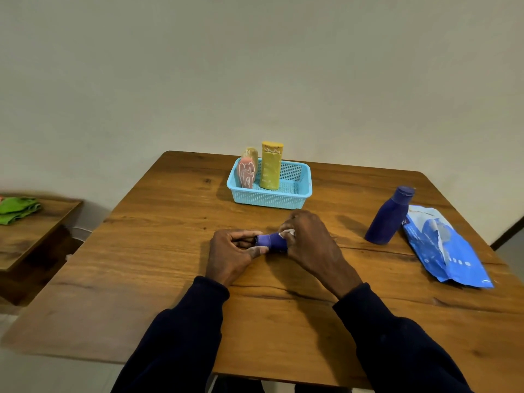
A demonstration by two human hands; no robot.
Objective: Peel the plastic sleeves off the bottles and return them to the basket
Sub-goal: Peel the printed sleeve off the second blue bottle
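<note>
A small dark blue bottle lies sideways just above the wooden table, held between both hands. My left hand grips its cap end. My right hand covers the other end, its fingertips pinching a white scrap of sleeve. Behind them stands a light blue basket holding a tall yellow bottle, a pink bottle and a tan bottle behind it. A bigger dark blue bottle stands upright at the right, beside a torn blue plastic sleeve.
A lower wooden side table at the left carries a green cloth. A plain wall rises behind the table. The table's near edge runs under my dark sleeves.
</note>
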